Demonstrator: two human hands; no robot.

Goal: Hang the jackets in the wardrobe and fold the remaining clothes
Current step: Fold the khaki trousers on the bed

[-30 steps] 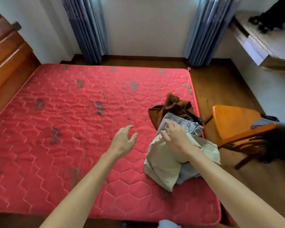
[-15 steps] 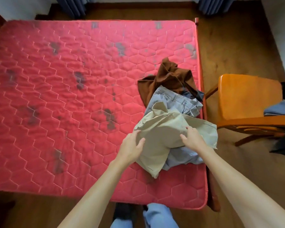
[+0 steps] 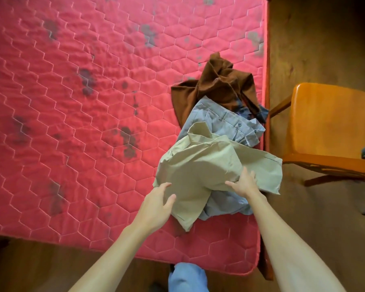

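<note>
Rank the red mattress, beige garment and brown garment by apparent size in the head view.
1. red mattress
2. beige garment
3. brown garment, though it is partly covered and farther from the camera.

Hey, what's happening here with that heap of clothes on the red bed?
A person stands at the corner of a red mattress, working through a small pile of clothes. The left hand and the right hand both hold a beige garment on top of the pile. Under it lies a grey-blue garment, with a crumpled brown garment beyond. Nothing looks folded yet. A wooden chair stands beside the bed.
</note>
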